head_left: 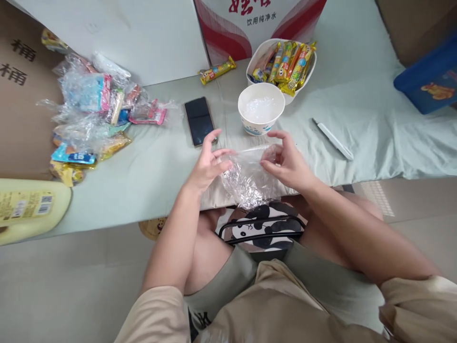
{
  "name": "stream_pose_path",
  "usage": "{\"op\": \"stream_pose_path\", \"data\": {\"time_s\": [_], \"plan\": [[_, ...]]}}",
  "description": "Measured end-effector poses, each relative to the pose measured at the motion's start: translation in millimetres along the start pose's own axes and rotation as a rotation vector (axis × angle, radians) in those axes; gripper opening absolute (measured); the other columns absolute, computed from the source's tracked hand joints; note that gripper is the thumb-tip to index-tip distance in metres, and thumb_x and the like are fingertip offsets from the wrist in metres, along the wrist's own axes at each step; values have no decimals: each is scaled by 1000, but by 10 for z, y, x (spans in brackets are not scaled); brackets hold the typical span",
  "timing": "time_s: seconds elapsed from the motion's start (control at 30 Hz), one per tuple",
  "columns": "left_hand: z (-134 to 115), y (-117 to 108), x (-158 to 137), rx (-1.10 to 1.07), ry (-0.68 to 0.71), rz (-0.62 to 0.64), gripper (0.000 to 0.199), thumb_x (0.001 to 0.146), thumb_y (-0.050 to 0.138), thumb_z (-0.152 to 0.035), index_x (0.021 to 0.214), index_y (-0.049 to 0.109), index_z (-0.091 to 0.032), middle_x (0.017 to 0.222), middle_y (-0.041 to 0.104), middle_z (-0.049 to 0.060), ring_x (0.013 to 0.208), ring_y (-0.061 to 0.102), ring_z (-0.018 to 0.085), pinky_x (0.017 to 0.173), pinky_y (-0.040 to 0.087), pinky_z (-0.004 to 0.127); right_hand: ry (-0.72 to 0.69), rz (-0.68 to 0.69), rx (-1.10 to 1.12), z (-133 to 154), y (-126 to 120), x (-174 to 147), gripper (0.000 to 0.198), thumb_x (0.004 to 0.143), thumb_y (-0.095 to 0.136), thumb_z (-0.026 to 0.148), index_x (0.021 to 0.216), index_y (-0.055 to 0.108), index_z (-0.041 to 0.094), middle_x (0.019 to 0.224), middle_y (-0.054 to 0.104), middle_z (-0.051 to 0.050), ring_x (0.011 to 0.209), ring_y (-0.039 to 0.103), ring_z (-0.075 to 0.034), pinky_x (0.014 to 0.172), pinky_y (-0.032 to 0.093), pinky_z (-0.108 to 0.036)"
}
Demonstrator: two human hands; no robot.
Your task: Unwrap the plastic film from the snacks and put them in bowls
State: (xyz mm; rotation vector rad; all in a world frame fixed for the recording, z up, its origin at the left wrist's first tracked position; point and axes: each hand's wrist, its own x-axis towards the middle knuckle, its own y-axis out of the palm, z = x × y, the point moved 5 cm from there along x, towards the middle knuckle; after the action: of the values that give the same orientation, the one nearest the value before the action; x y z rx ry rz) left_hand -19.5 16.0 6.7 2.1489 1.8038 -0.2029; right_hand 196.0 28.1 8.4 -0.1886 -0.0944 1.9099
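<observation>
A crinkled clear plastic bag (248, 183) hangs between my two hands at the table's front edge. Its left edge is between the thumb and fingers of my left hand (207, 166), with the index finger raised. My right hand (290, 164) pinches the other side near the top, its index finger also lifted off. Just beyond the bag stands a white paper cup (257, 128) with clear, shiny plastic inside. Left of the cup lies a dark-screened phone (199, 121), close to my left fingertips.
Behind the cup, a white tub (310, 78) holds several yellow-wrapped snack sticks. One wrapped stick (217, 70) lies apart. A white pen-like cutter (333, 138) rests at right. Wrapped snacks (93, 105) pile up at left, near a yellow jug (35, 207). Cartons (228, 28) and a blue bin (424, 76) border the table.
</observation>
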Motion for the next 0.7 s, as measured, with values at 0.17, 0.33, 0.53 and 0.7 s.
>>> {"op": "stream_pose_path", "data": {"time_s": [0.17,0.33,0.53,0.7], "plan": [[22,117,20,-91,-6,-52,42,56,91,-28,90,70,-18,78,72,3,75,70,16,67,54,24,-45,93,18,37,55,35,43,84,70,54,113,61,23,99,71,-6,87,69,-21,78,57,-36],[69,122,44,-40,-37,50,40,63,86,-25,99,68,-21,79,74,2,69,72,17,60,54,24,-48,154,-31,49,76,57,34,92,59,53,93,67,20,90,72,-6,84,65,-19,83,53,-35],[21,-32,-19,7,-31,-68,25,69,82,-28,88,66,-23,55,58,-4,39,51,10,40,38,21,-52,165,-37,42,21,12,36,91,63,57,108,64,25,68,55,3,60,50,-14,60,43,-28],[-79,-84,-61,-95,-2,-23,24,72,71,-43,69,63,-20,61,59,2,49,56,15,48,46,29,34,299,373,126,29,-43,42,85,56,65,88,63,23,75,62,-3,63,56,-17,60,48,-32]]}}
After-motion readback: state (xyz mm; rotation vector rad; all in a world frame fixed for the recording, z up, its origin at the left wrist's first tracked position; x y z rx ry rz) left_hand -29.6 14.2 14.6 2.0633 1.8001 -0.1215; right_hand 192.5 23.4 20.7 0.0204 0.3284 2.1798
